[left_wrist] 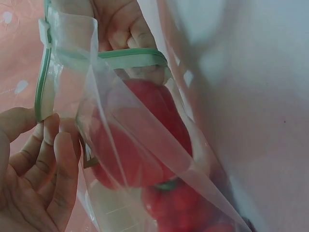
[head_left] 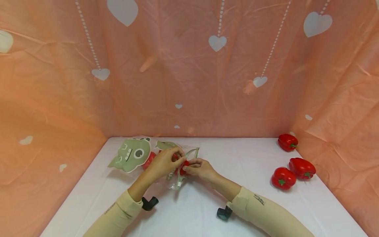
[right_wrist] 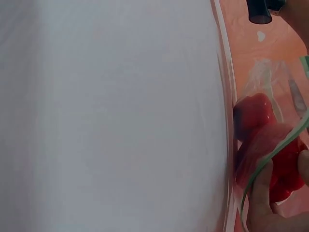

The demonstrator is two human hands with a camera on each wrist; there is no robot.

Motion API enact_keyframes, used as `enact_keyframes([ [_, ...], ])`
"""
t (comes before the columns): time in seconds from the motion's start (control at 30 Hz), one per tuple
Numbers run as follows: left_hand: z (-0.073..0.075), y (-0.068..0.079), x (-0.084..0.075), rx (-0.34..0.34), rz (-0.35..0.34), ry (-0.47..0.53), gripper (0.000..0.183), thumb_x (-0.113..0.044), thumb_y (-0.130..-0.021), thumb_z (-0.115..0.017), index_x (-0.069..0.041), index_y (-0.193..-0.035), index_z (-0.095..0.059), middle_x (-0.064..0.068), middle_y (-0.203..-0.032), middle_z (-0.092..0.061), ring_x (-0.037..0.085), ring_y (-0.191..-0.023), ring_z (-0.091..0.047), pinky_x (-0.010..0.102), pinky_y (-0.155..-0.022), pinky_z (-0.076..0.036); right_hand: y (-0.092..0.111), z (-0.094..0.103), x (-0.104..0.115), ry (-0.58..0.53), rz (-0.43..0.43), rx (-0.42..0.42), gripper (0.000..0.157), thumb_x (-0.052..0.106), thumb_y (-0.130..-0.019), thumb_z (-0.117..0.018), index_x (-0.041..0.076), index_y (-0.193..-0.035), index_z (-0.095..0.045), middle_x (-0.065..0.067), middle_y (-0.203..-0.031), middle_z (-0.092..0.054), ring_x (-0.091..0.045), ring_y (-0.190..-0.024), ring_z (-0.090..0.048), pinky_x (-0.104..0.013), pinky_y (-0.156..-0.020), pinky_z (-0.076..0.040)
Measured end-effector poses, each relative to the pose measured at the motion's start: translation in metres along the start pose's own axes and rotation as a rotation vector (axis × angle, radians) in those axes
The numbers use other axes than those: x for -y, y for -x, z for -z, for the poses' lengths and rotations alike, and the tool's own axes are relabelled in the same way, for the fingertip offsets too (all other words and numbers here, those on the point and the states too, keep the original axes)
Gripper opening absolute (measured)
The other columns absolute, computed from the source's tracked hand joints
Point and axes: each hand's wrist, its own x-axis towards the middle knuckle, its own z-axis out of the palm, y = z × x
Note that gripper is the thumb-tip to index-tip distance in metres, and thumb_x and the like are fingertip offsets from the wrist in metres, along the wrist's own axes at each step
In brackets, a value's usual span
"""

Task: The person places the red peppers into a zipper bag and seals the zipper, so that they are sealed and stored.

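Observation:
A clear zip bag (head_left: 130,155) with a green cartoon monster print lies toward the table's left back, red bell peppers showing through it. My left hand (head_left: 166,161) pinches the green zip edge of its mouth between thumb and fingers. At the opening my right hand (head_left: 203,169) grips a red bell pepper (right_wrist: 285,166), thumb on one side and fingers on the other. Through the plastic in the left wrist view, a large red bell pepper (left_wrist: 140,130) sits near the mouth, above another pepper (left_wrist: 178,208) deeper inside. A white zip slider (left_wrist: 45,33) shows on the green strip.
Three loose red bell peppers lie at the table's right side: one at the back (head_left: 288,142), two nearer together, the right one (head_left: 302,168) and the left one (head_left: 283,178). Orange cloth (head_left: 192,82) with white hearts surrounds the white table (head_left: 237,154). Black devices (head_left: 150,203) sit at both wrists.

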Motion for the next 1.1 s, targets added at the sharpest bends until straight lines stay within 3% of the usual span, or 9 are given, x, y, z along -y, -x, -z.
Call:
enact_keyframes([
  [0.13, -0.001, 0.000, 0.001, -0.009, 0.000, -0.014, 0.008, -0.026, -0.102, -0.075, -0.020, -0.101, -0.071, -0.012, -0.088, -0.071, 0.007, -0.077, -0.063, 0.033, -0.071, -0.052, -0.001, 0.000, -0.001, -0.014, 0.026, 0.006, 0.031, 0.001, -0.101, -0.071, -0.014, -0.126, -0.062, -0.017, -0.109, -0.079, -0.017, -0.089, -0.078, -0.034, -0.090, -0.062],
  [0.4, -0.002, 0.001, 0.001, -0.011, 0.016, -0.016, 0.007, -0.026, -0.101, -0.076, -0.021, -0.101, -0.071, -0.010, -0.090, -0.072, 0.009, -0.081, -0.066, 0.035, -0.074, -0.054, -0.002, 0.002, 0.000, 0.004, -0.016, 0.087, 0.037, -0.001, -0.102, -0.067, -0.015, -0.136, -0.058, -0.021, -0.117, -0.075, -0.021, -0.099, -0.078, -0.035, -0.094, -0.061],
  [0.83, -0.001, 0.002, 0.003, -0.013, 0.018, -0.011, 0.007, -0.026, -0.101, -0.077, -0.022, -0.099, -0.071, -0.011, -0.090, -0.072, 0.009, -0.081, -0.068, 0.035, -0.075, -0.054, 0.005, 0.014, 0.003, 0.021, -0.019, 0.057, 0.038, -0.004, -0.101, -0.068, -0.016, -0.136, -0.059, -0.030, -0.125, -0.071, -0.024, -0.104, -0.077, -0.040, -0.097, -0.060],
  [1.1, -0.001, 0.003, 0.003, -0.009, 0.017, -0.012, 0.008, -0.025, -0.100, -0.078, -0.021, -0.100, -0.071, -0.010, -0.090, -0.072, 0.010, -0.081, -0.068, 0.035, -0.075, -0.054, 0.016, 0.030, 0.004, 0.087, 0.016, 0.064, 0.043, 0.000, -0.101, -0.069, -0.018, -0.138, -0.058, -0.027, -0.124, -0.072, -0.021, -0.102, -0.076, -0.040, -0.096, -0.060],
])
